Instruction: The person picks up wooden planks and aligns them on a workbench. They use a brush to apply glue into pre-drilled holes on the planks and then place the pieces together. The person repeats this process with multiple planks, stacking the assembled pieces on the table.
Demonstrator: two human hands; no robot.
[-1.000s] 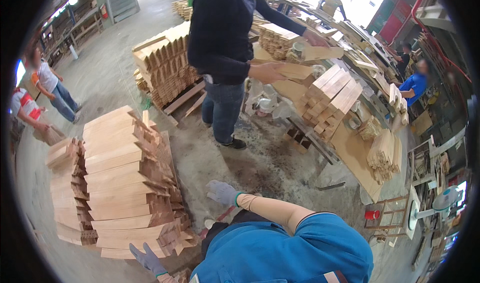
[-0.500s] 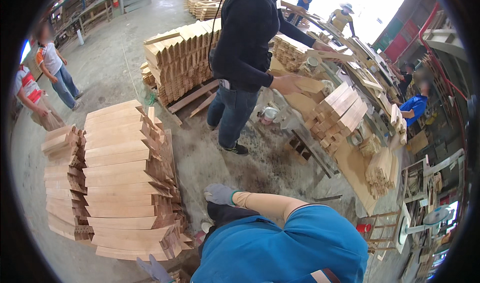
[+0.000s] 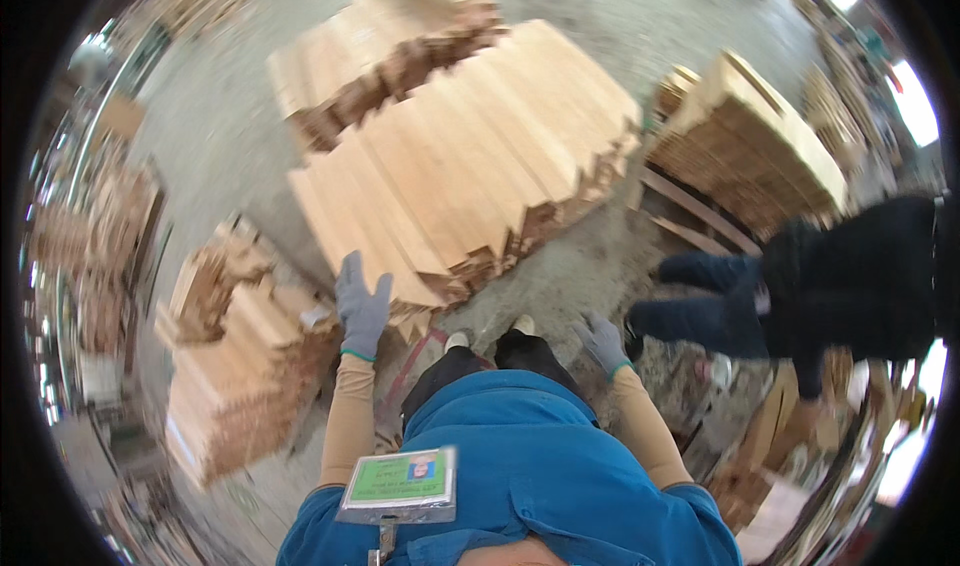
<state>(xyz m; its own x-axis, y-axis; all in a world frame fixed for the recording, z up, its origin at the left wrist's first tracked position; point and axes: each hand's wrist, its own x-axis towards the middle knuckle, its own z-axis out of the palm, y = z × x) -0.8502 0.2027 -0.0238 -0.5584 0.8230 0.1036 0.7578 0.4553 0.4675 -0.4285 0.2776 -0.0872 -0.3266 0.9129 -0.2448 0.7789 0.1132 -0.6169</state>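
Both my hands wear grey gloves with green cuffs. My left hand (image 3: 362, 306) is raised, its thumb apart from its fingers, with nothing in it. It overlaps the near left end of a big stack of pale wooden boards (image 3: 470, 156); whether they touch I cannot tell. My right hand (image 3: 603, 344) hangs over the floor to the right of my feet, fingers stretched and holding nothing. A second stack of wooden pieces (image 3: 350, 46) lies behind the big one. To my left stands another pile of cut wooden pieces (image 3: 240, 366).
A person in dark clothes (image 3: 850, 286) stands at the right, beside wooden pieces (image 3: 790, 406) at the lower right. At the upper right a tall wood stack (image 3: 755, 136) rests over wooden beams (image 3: 700, 206). More wood (image 3: 100, 236) stands at the far left.
My view has swung left, so the board stack moved from the left to the centre and the person to the right. My left hand has come up beside the boards; both hands remain free.
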